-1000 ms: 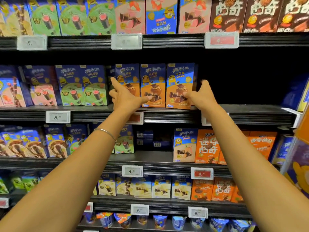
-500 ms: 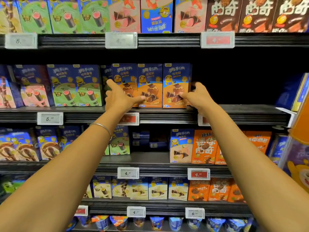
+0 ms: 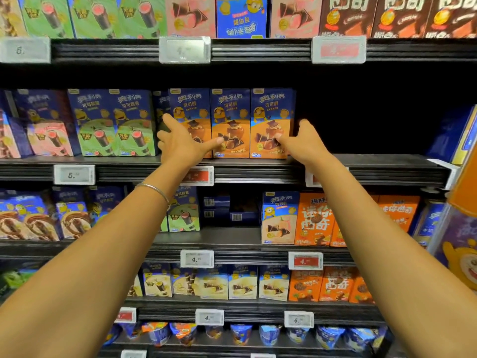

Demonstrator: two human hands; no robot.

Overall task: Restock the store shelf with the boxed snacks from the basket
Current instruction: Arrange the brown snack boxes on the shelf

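on the shelf, left hand, right hand flanking three orange boxes

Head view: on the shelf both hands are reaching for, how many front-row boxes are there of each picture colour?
Orange boxes: 3
Green boxes: 2
Pink boxes: 2, one cut off by the left edge
Total: 7, not counting a set-back box between green and orange, whose picture is hidden by the left hand.
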